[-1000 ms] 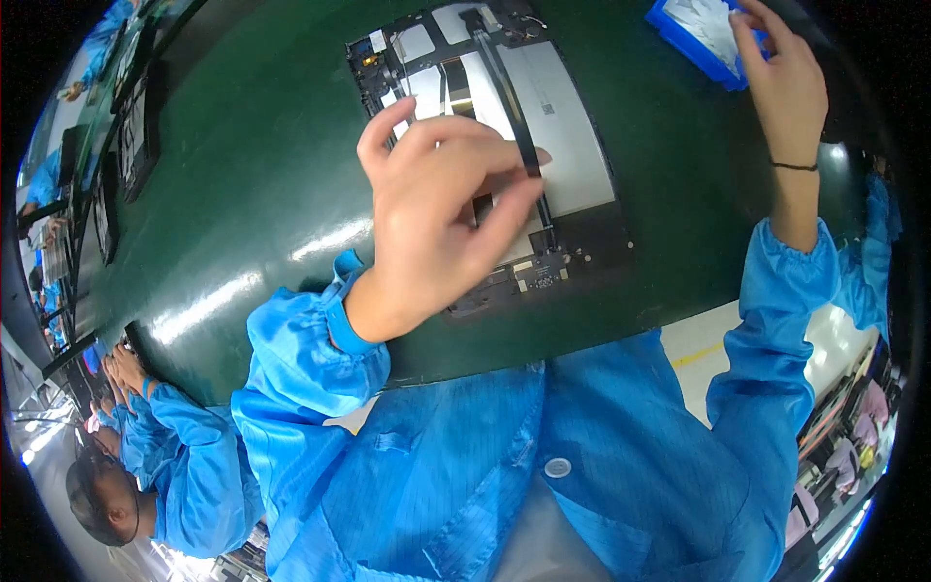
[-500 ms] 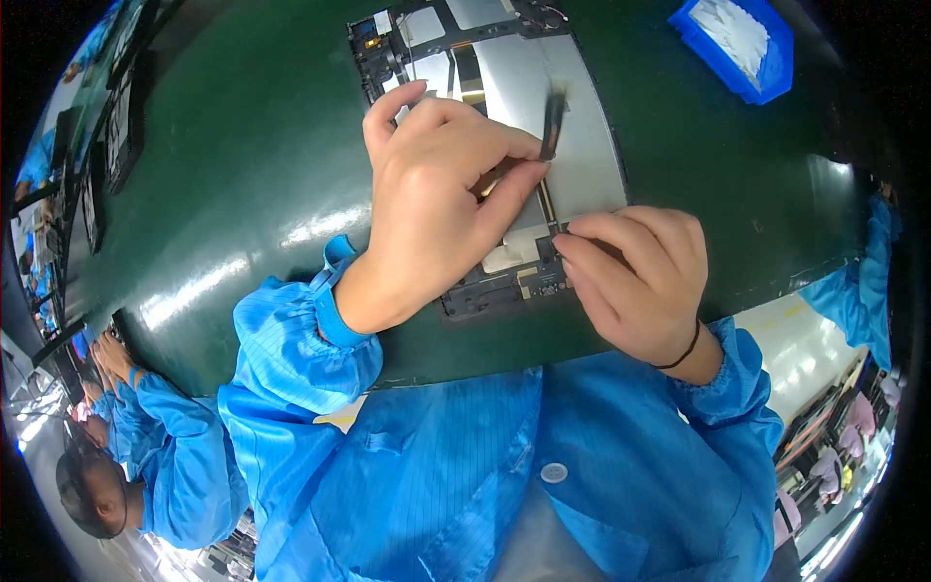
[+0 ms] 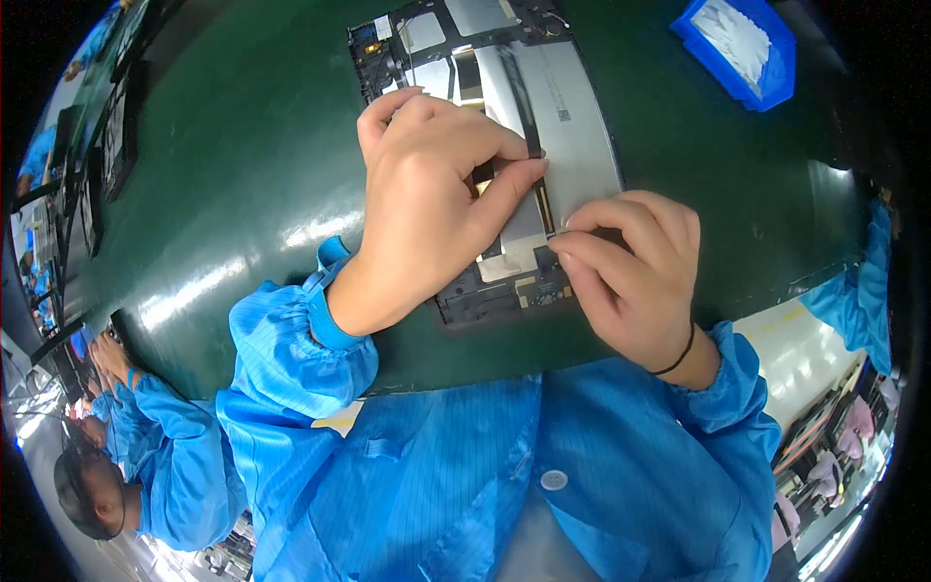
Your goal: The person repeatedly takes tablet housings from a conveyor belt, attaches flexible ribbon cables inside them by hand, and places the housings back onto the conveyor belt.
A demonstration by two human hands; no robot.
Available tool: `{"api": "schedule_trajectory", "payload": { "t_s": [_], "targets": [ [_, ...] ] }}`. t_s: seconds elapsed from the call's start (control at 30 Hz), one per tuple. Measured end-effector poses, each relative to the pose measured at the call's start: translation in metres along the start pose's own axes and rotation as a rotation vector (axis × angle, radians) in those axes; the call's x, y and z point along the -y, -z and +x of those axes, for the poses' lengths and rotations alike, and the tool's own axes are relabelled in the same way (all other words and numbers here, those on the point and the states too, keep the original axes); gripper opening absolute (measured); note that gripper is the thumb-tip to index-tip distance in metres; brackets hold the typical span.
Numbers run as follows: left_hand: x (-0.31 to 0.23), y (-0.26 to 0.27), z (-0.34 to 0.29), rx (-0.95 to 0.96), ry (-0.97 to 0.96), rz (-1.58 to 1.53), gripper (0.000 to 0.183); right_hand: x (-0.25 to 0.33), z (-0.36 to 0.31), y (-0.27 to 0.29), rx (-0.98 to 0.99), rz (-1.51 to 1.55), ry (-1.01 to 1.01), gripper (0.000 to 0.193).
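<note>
An opened tablet [image 3: 475, 307] with a dark frame lies on the green table. Wide silver-grey panels [image 3: 577, 121] fill its middle. Over them runs a long, narrow dark ribbon cable [image 3: 524, 102]. My left hand [image 3: 417, 194] reaches across the tablet, its thumb and forefinger pinching the cable around its middle. Close to the tablet's near end, my right hand [image 3: 640, 272] holds the cable's lower end between thumb and forefinger. Between the two pinches the strip is taut and shows a brownish stripe. My left palm covers part of the tablet's inside.
At the back right stands a blue bin [image 3: 766, 100] with white pieces inside. Dark flat parts [image 3: 118, 131] stand along the far left. A co-worker's blue sleeve [image 3: 179, 422] and hand [image 3: 112, 356] are at the left table edge.
The cable's upper part, bent up and blurred before, now stretches away along the panel. My right hand has shifted slightly up and left with its end. The left hand keeps its pinch.
</note>
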State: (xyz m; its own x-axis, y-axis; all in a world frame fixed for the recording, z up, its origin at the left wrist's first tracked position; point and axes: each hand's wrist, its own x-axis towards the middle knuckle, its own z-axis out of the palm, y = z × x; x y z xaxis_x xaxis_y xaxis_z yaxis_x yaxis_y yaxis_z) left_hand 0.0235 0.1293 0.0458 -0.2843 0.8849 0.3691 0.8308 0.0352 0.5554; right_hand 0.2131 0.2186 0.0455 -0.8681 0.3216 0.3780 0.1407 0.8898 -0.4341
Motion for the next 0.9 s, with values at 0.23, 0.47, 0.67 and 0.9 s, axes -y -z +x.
{"api": "schedule_trajectory", "payload": {
  "t_s": [0.23,0.47,0.67,0.9],
  "targets": [
    [-0.0008,-0.0006,0.0026,0.007,0.008,0.023,0.016,0.0017,-0.0011,0.0004,-0.006,-0.021,-0.005,0.021],
    [0.0010,-0.0017,0.0009,-0.026,-0.025,0.061,0.017,0.0014,-0.0021,-0.0009,-0.012,-0.009,0.004,0.023],
    [0.0017,0.0007,-0.0022,-0.015,-0.017,0.063,0.016,0.0056,-0.0019,-0.0021,-0.008,-0.004,0.002,0.024],
    [0.0014,-0.0022,-0.0025,-0.016,-0.018,0.069,0.015,0.0039,-0.0039,-0.0027,-0.020,-0.011,0.004,0.023]
  ]
}}
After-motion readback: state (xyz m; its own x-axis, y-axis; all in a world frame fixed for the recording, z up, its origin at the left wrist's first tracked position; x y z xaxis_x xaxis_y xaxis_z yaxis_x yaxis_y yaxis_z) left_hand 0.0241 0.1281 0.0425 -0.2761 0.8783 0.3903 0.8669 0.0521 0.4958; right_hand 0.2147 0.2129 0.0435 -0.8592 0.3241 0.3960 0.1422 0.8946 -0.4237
